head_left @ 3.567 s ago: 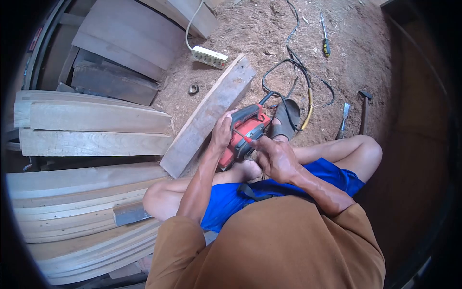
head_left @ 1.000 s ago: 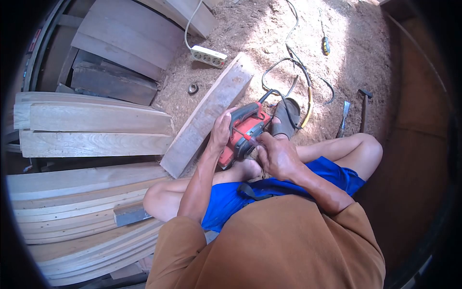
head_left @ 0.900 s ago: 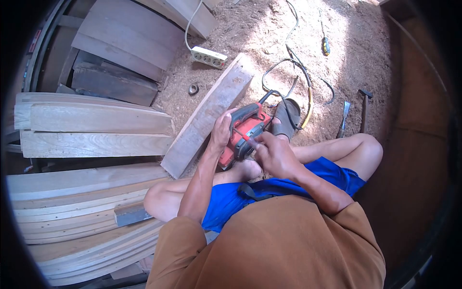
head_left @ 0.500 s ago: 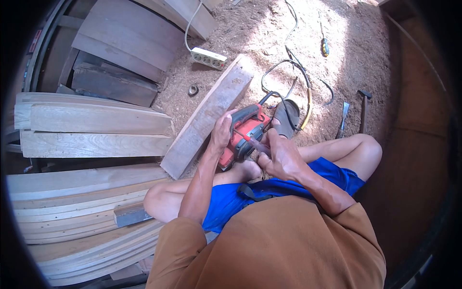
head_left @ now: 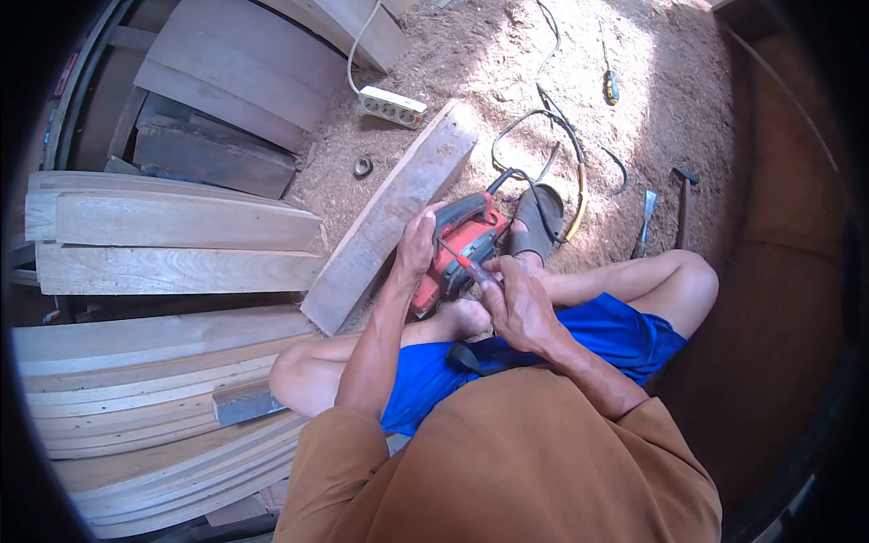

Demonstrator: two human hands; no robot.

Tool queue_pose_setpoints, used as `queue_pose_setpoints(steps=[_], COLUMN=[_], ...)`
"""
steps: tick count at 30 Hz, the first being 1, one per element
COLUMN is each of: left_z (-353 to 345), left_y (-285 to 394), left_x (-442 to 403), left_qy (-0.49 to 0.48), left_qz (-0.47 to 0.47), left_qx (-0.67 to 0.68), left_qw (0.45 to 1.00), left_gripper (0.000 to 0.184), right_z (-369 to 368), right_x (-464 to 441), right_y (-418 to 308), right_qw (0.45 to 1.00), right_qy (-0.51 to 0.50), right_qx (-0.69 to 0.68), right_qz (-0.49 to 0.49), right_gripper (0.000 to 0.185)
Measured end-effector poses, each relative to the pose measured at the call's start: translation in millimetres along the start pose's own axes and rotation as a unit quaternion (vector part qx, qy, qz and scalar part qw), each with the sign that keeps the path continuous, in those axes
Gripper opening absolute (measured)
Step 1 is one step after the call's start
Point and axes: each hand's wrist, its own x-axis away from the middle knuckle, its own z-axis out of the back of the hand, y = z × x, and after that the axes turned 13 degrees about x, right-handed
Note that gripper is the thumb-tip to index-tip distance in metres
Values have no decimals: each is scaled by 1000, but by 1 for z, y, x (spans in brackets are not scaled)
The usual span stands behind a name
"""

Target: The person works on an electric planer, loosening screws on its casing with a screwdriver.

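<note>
Red power tool [head_left: 469, 242], by the bare foot [head_left: 466, 317], just beside the long wood block [head_left: 389, 219]. Held near its dark handle by the bent fingers of the left hand [head_left: 418, 246]. With the right hand [head_left: 521, 310], holding a little screwdriver [head_left: 478, 272] in closed fingers, thin end over the tool.

My left hand [head_left: 417, 244] is curling at the end of my extended forearm, its fingers pointing up and away. My right hand [head_left: 520, 303] is closing in a grip, thumb and index finger coming together, while my right forearm is angling inward.
</note>
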Motion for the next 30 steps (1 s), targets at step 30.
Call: queue_pose_setpoints(steps=[30], left_z=[-7], left_y=[8], left_x=[2], left_qy=[15], left_qz=[7], left_qx=[-7], left_qw=[1000], left_gripper=[55], right_z=[-28], right_x=[-20], right_y=[35], right_qw=[995], right_qy=[-7], right_qx=[-93], right_qz=[37], right_gripper=[23])
